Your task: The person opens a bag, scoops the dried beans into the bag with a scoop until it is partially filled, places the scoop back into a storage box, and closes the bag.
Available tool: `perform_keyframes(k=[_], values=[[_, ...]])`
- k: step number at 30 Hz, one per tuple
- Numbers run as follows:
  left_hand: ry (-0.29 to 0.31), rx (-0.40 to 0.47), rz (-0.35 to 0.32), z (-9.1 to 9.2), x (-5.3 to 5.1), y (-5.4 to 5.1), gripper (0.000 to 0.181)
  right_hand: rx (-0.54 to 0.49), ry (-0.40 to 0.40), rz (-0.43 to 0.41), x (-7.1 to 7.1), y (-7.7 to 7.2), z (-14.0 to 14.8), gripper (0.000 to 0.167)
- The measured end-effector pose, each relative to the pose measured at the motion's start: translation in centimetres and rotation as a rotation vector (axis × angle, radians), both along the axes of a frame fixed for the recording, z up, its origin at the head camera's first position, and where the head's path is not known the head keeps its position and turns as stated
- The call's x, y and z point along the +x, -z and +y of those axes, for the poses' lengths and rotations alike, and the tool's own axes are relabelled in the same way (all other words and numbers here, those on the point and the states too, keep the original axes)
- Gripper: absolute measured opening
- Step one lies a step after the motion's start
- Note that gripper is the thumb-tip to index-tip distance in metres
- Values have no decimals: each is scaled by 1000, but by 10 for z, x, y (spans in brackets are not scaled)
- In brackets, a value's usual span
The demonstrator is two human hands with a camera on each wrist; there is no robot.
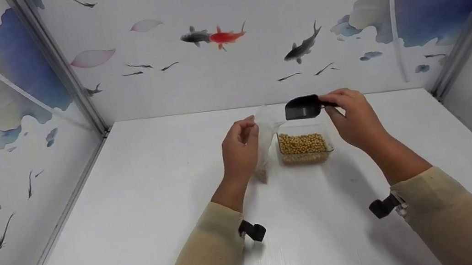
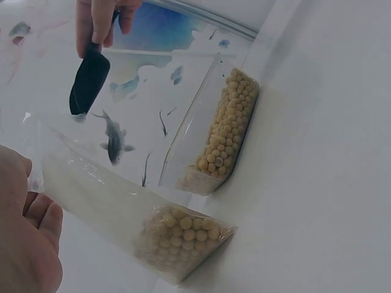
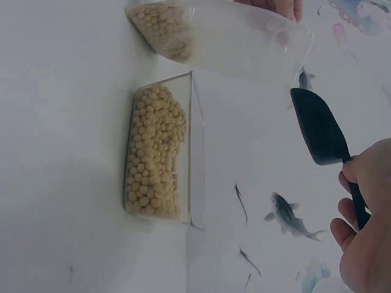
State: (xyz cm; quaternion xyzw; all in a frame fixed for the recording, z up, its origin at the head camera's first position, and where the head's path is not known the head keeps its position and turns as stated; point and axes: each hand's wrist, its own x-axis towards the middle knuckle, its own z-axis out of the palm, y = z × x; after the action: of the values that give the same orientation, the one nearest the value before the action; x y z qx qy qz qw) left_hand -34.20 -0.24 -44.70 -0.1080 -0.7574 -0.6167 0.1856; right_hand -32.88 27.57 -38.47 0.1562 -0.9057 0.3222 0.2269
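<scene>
My left hand (image 1: pixel 240 148) pinches the upper edge of a clear plastic bag (image 2: pixel 91 177), which stands upright with soybeans (image 2: pixel 180 235) gathered at its bottom. By its handle, my right hand (image 1: pixel 354 118) grips a black scoop (image 1: pixel 302 108), held above the table near the bag's mouth. No beans show in the scoop's visible part. Just right of the bag sits a clear rectangular container (image 3: pixel 190 146) holding more soybeans (image 3: pixel 153 146). The scoop is over the container's far side and touches neither it, as far as the views show, nor the beans.
A white table (image 1: pixel 155 185) carries the bag and container. Behind it rises a white wall (image 1: pixel 219 79) printed with fish and leaves. Side panels (image 1: pixel 36 156) with metal posts (image 1: pixel 65 68) bound the left and right. A small black camera (image 1: pixel 252 231) is strapped at each wrist.
</scene>
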Motion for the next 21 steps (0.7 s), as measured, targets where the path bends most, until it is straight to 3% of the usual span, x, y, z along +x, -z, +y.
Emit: perform_keyframes(k=[8, 21], values=[[9, 4, 20, -1, 0, 1, 15, 4, 39, -125, -4, 21, 21, 33], [9, -5, 18, -1, 1, 1, 15, 53, 71, -291, -14, 51, 27, 36]])
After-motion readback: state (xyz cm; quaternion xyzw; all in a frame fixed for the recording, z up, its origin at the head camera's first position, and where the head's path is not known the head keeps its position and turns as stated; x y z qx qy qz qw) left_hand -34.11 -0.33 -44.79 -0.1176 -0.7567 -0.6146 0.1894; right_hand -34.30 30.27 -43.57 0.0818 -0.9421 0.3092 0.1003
